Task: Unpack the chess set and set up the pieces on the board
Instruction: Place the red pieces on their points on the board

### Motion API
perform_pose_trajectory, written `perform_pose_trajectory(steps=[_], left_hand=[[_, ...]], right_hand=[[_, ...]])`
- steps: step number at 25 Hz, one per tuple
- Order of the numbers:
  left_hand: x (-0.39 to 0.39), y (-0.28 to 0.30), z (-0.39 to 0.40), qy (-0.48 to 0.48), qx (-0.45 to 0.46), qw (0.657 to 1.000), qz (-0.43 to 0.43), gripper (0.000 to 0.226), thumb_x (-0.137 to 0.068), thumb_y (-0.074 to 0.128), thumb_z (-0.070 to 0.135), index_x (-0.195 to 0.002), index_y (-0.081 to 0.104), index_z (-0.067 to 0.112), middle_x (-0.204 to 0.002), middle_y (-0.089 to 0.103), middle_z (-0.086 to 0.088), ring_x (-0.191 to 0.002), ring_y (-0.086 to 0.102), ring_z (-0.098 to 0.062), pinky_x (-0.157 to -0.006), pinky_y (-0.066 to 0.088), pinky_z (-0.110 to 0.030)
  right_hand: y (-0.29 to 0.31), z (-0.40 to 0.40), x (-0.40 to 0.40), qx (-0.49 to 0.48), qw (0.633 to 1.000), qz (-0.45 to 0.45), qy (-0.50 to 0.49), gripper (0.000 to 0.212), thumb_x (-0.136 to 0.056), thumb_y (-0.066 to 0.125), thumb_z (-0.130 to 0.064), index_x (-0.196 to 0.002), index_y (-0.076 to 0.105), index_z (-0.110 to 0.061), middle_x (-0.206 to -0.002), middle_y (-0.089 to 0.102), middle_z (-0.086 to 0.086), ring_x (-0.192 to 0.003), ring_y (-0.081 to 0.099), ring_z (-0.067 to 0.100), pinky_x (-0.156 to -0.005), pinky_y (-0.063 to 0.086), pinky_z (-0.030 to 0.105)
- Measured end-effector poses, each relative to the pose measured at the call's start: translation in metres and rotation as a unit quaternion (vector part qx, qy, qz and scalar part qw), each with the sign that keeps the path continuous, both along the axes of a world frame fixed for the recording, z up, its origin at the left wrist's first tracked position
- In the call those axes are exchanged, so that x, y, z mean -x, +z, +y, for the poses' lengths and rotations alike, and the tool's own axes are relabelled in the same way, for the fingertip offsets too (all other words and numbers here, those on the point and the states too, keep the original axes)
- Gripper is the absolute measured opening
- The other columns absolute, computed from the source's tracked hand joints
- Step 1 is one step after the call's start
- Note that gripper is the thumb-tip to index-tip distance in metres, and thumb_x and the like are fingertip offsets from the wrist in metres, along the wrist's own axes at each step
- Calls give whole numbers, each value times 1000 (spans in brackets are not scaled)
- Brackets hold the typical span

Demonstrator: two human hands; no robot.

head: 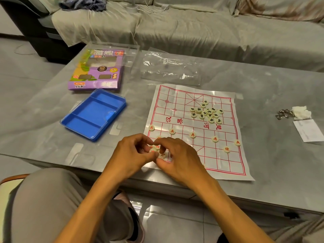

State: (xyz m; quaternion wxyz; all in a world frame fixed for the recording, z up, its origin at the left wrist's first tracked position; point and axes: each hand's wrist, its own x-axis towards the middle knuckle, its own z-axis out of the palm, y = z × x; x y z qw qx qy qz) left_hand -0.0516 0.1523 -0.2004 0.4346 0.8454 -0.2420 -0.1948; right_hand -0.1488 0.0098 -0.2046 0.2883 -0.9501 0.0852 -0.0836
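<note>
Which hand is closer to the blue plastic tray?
Left. The left hand is just right of the blue plastic tray, nearer the person. The right hand lies farther right, over the paper board.

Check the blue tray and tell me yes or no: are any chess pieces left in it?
No. All three compartments of the blue tray show bare plastic; the black-lettered pieces lie heaped on the paper board.

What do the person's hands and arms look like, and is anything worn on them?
Both forearms are bare, with no sleeve in view. The left hand and right hand wear no glove, and no ring, watch or bracelet shows. The nails look short.
</note>
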Motion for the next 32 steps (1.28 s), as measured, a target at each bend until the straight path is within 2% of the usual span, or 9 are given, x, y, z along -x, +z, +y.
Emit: perform_pose_trajectory(steps=[4, 7, 9, 13, 17, 21, 28, 32], left_hand=[[-2, 4, -4, -4, 77, 990, 115, 27, -71, 81, 25, -94, 67, 19, -79, 71, -6, -73, 69, -21, -73, 59, -32], [-3, 6, -3, -13, 81, 989, 127, 24, -74, 78, 25, -94, 67, 20, -82, 71, -4, -77, 69, -19, -72, 59, -27], [-9, 6, 0, 31, 58, 993, 103, 16, -79, 74, 25, -94, 66, 23, -85, 70, 2, -79, 69, -13, -66, 56, -20], [-23, 0, 8, 85, -78, 992, -47, 9, -89, 63, 31, -97, 65, 29, -90, 61, 16, -80, 60, -5, -61, 45, -16], [-22, -5, 6, 10, -128, 991, -33, 20, -91, 62, 26, -110, 62, 31, -96, 57, 17, -79, 55, 0, -61, 43, -12], [-19, -8, 5, -17, -146, 988, -47, 35, -80, 73, 37, -112, 59, 33, -96, 57, 16, -80, 56, 0, -62, 42, -10], [-16, -9, 1, 0, -152, 984, -92, 30, -81, 71, 41, -106, 64, 26, -99, 60, 12, -74, 54, -2, -62, 43, -10], [-16, -7, 3, -27, -156, 982, -100, 28, -82, 70, 37, -107, 65, 26, -99, 58, 14, -76, 55, -4, -64, 43, -9]], right_hand=[[-2, 0, -7, 13, 1000, -10, -3, 20, -87, 58, -34, -105, 66, -29, -94, 68, -2, -80, 55, 11, -67, 50, 28], [-3, -6, -8, 3, 1000, -11, -11, 16, -91, 60, -33, -100, 71, -26, -92, 70, -1, -79, 57, 11, -67, 46, 21], [-5, -13, -8, -4, 999, -13, -33, 22, -94, 56, -36, -106, 71, -25, -100, 72, -2, -88, 60, 13, -74, 47, 23], [-6, -35, -6, 37, 998, 33, -44, 30, -100, 44, -35, -110, 68, -21, -105, 70, -1, -96, 59, 18, -77, 47, 32], [-9, -51, 1, 38, 996, 47, -71, 27, -97, 50, -36, -114, 69, -24, -108, 70, -4, -98, 60, 16, -76, 45, 26], [-11, -49, 4, 12, 994, 53, -97, 19, -92, 61, -35, -105, 70, -26, -103, 70, -7, -91, 61, 11, -78, 51, 24], [-8, -46, 2, 11, 994, 67, -82, 18, -91, 60, -29, -106, 71, -27, -106, 69, -7, -95, 60, 10, -78, 47, 19], [-2, -38, 2, 6, 997, 46, -69, 19, -90, 60, -33, -107, 69, -29, -104, 68, -10, -88, 54, 5, -76, 45, 18]])
